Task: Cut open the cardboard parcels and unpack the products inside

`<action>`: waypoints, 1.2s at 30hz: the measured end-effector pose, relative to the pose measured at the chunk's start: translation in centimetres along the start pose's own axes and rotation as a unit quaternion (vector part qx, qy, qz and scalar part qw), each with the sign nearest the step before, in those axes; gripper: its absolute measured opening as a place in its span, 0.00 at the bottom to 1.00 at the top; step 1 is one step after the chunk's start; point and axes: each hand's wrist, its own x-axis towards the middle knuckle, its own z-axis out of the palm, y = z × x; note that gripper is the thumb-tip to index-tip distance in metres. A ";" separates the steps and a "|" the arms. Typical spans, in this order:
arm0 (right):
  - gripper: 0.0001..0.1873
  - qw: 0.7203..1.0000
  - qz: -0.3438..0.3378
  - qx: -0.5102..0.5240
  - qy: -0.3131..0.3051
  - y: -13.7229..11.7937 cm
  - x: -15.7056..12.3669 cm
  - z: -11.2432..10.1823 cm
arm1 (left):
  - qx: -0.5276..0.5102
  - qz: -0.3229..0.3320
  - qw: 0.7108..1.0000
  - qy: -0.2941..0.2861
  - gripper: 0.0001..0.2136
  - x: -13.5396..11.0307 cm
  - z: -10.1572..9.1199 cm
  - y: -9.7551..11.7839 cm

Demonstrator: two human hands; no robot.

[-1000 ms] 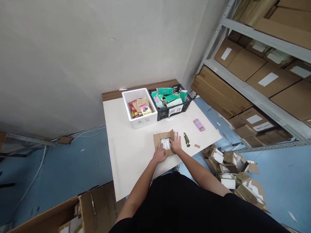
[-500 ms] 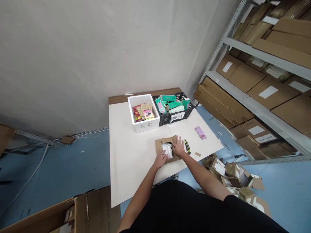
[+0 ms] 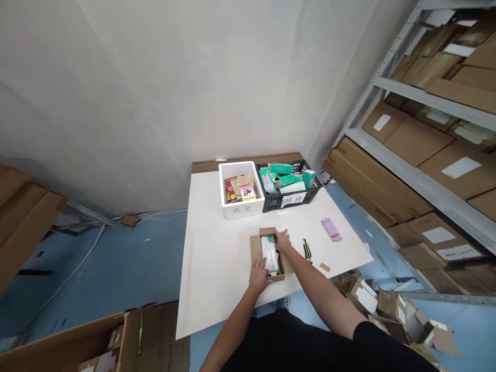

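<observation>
An opened cardboard box point(image 3: 287, 264) lies on the white tabletop in front of me with its flaps folded outward. Inside it is a clear plastic wrapping point(image 3: 268, 251) over something green and white. My left hand point(image 3: 259, 274) rests at the box's near left edge, fingers spread over the flap and rim. At the far right corner, my right hand point(image 3: 283, 241) grips the box wall, with some fingertips hidden by the flap. A yellow and black box cutter point(image 3: 307, 251) lies to the right of the box, apart from both hands.
A white foam box point(image 3: 243, 211) with booklets and a black crate point(image 3: 271, 203) of green boxes stand at the table's back. A blurred pink item point(image 3: 331, 230) and a cardboard scrap point(image 3: 324, 267) lie right. Shelves of cartons point(image 3: 406, 130) rise beyond; opened boxes point(image 3: 403, 315) litter the floor.
The cardboard box has turned so its long side points away from me, and more of its green and white contents shows. Both hands have shifted with it. The whole view has moved slightly.
</observation>
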 end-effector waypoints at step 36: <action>0.37 0.868 -0.475 -0.146 0.005 -11.4 -3.5 7.7 | -0.119 -0.144 0.971 0.150 0.07 -7.0 -2.7 -9.5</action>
